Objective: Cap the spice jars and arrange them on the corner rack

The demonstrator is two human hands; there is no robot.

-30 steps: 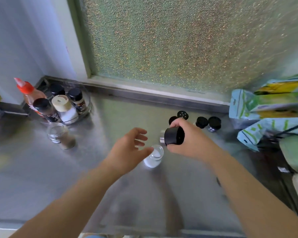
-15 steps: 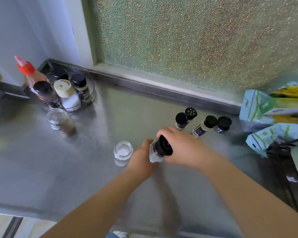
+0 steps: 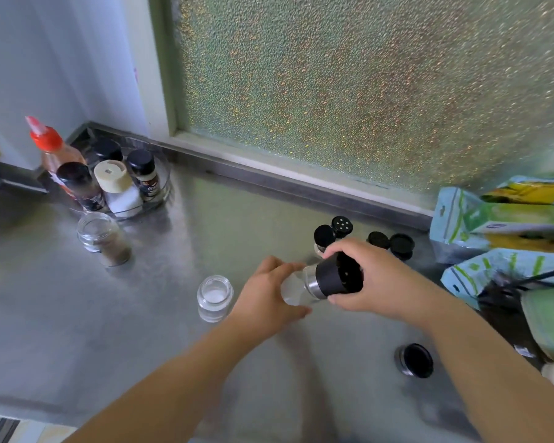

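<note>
left hand (image 3: 266,292) grips the glass jar (image 3: 293,289), right hand (image 3: 378,279) grips its black cap (image 3: 338,278).

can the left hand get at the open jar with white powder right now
Probably not yet: the left hand grips the glass jar that the right hand is capping. The open jar stands just beside it, unobstructed.

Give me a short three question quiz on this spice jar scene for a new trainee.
1. True or false: the left hand grips the glass jar while the right hand holds the black cap on it.
2. How many uncapped jars stand on the counter?
3. Where does the loose lid lie: A, inside the rack; B, beside the right forearm?

Key: 1 true; 2 two; 3 B.
</note>
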